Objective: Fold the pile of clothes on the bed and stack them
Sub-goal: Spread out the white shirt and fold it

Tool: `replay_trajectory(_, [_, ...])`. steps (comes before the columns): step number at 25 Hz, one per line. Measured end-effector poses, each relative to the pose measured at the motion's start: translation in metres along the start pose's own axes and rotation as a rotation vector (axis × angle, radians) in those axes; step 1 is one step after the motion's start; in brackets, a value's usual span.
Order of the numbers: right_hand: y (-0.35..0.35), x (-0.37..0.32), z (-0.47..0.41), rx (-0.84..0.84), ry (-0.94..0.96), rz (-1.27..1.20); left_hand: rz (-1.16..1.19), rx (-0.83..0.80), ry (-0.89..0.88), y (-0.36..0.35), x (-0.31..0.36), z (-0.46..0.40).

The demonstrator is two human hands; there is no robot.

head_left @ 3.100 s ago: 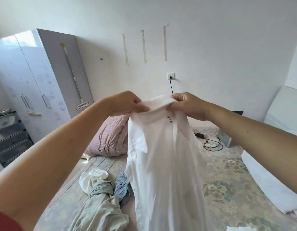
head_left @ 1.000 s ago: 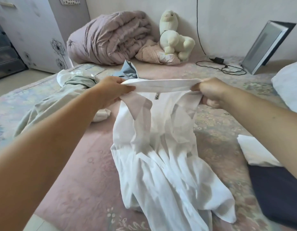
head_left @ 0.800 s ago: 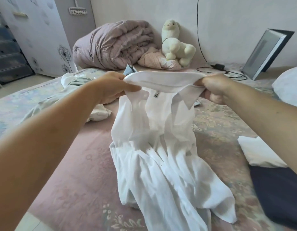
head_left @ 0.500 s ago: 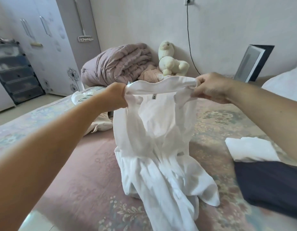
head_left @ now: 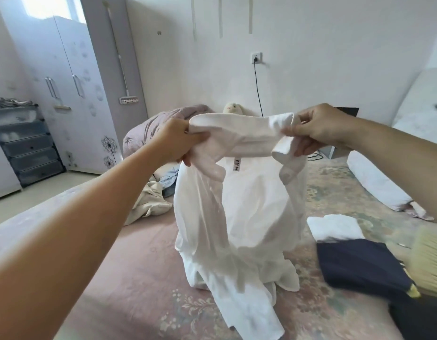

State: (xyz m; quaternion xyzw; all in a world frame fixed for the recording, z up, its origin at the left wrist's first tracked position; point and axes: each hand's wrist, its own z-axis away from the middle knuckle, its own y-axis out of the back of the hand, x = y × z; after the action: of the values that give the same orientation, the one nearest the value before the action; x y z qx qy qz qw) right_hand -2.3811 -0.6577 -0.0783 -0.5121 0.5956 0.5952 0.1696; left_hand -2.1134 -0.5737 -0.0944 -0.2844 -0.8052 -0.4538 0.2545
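Hanging from both hands, the white shirt takes up the middle of the view, its collar stretched level between them and its lower part bunched on the bed, whose cover is pink with a pale flower pattern. The left hand grips one end of the collar, fingers curled round the cloth; the right hand pinches the other end between thumb and fingers. A small label hangs just under the collar.

Nearest on the right, a pale bristled brush lies at the picture's edge, blurred, touching a folded dark navy garment. A folded white garment lies just behind the navy one, partly under it. Both sit close beside the shirt's right side.

To the left of the shirt, a crumpled beige garment and a light blue one lie loose on the bed, partly hidden by the left arm and the shirt.

Farther back, a rolled mauve quilt and the head of a white plush toy show above the collar; the shirt and hands hide the rest of them. A white pillow lies on the right. A black cable drops from a wall socket. On the left stand a pale wardrobe and a dark drawer unit.
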Motion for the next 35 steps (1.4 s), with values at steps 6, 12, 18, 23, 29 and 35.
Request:
replay_trajectory(6, [-0.073,0.085,-0.069,-0.015,-0.305,-0.176,0.085,0.013,0.196,-0.055,-0.129,-0.045])
replay_trajectory(12, [-0.22,0.255,-0.163,-0.11,-0.703,-0.672,0.16,-0.085,0.482,-0.181,-0.324,-0.05])
replay_trajectory(18, [-0.26,0.318,-0.167,-0.256,-0.614,-0.437,0.267,-0.264,0.753,-0.212,-0.369,-0.043])
replay_trajectory(23, [-0.214,0.283,-0.124,-0.153,-0.413,-0.222,0.031,-0.546,0.699,-0.178,-0.321,-0.017])
replay_trajectory(29, [-0.17,0.216,-0.053,0.0,-0.189,-0.034,0.409,-0.303,0.6,-0.15,-0.231,0.046])
replay_trajectory(35, [-0.177,0.181,-0.068,-0.017,-0.192,-0.079,0.646,-0.222,0.59,-0.135,-0.205,0.047])
